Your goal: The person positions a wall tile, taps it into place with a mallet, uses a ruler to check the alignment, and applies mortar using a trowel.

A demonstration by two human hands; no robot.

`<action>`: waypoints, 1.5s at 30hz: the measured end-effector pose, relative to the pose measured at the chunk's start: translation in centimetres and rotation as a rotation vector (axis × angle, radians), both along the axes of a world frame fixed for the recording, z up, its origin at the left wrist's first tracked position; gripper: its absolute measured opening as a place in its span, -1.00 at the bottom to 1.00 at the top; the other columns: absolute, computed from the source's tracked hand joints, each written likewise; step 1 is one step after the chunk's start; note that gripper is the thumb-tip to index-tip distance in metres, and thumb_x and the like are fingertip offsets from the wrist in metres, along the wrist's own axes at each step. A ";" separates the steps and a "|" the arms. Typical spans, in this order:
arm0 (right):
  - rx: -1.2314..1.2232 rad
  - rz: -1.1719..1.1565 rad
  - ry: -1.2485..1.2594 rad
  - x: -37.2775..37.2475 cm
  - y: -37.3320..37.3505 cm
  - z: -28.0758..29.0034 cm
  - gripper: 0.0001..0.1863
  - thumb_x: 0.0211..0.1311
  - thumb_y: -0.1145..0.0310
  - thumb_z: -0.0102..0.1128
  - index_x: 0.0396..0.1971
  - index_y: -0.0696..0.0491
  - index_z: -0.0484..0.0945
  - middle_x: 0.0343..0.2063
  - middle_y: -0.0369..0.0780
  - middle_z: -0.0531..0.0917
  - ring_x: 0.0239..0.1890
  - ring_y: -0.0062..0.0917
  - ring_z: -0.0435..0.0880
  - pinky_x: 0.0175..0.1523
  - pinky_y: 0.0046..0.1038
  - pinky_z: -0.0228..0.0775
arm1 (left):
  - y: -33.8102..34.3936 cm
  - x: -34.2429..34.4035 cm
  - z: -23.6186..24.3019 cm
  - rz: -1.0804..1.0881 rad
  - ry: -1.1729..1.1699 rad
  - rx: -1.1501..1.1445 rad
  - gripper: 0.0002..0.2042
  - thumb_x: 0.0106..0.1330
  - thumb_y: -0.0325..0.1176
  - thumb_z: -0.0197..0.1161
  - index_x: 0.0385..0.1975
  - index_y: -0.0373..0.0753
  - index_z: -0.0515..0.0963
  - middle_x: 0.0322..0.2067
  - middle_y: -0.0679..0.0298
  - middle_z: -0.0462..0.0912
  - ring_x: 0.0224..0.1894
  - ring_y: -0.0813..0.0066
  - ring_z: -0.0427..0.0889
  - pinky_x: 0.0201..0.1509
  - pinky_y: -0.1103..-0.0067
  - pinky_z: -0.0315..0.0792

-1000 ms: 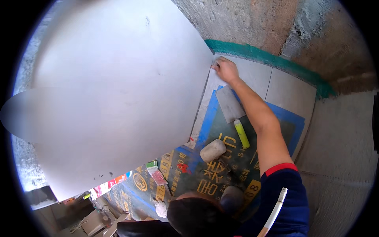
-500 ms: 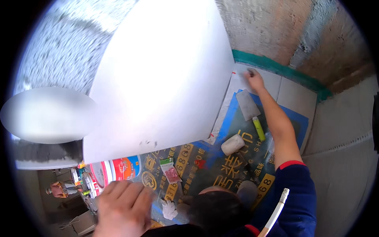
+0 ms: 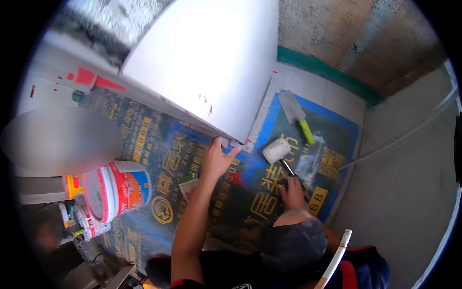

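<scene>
My left hand [image 3: 219,156] reaches up to the lower front corner of a large white tile panel [image 3: 207,58]. Its thumb and forefinger are spread around that corner, touching or nearly touching it. On the right, my right hand [image 3: 292,192] is closed around the black handle of a white-headed rubber mallet [image 3: 276,150]; part of the grip is hidden by the fingers. Beyond the mallet lies a flat trowel [image 3: 292,108] with a lime-green handle [image 3: 307,132].
Dark protective sheeting [image 3: 255,207] edged with blue tape covers the floor. At left stands a large paint bucket [image 3: 127,188]. A green-and-white packet [image 3: 186,184] lies beside my left forearm. Rough wall [image 3: 332,33] rises behind; a lit cigarette [image 3: 337,255] juts into view.
My left hand has moved forward to the panel's lower corner. My right hand has come back from the far floor tiles to the mallet handle. The view has shifted.
</scene>
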State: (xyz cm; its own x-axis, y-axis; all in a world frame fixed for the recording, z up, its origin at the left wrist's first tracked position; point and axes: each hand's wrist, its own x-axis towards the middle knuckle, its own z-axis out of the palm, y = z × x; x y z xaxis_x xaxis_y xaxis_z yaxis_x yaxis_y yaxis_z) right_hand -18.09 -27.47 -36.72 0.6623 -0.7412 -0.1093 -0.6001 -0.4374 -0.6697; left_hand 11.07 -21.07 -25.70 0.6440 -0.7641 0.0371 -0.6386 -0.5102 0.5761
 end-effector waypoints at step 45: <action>1.950 -0.404 -0.673 14.3 -10.4 1.5 -0.57 0.40 -0.08 -0.24 -0.54 -0.07 0.20 -0.77 -0.45 0.14 -0.82 -0.72 0.04 -0.74 -0.57 -0.08 | -3.4 -2.7 -9.7 0.184 -0.312 -0.290 -0.66 0.11 -0.21 0.34 -0.49 -0.37 0.38 -0.46 -0.06 0.50 -0.38 -0.06 0.53 -0.30 0.26 0.45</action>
State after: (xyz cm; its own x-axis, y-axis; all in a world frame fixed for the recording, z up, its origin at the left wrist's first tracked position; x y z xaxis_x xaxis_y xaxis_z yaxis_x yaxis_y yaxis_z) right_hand -3.83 -37.86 -35.27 0.7914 -0.0680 -0.6075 0.0142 0.9956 -0.0929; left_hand 8.34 -24.45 -35.41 0.6925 -0.5674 0.4456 -0.7176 -0.4778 0.5068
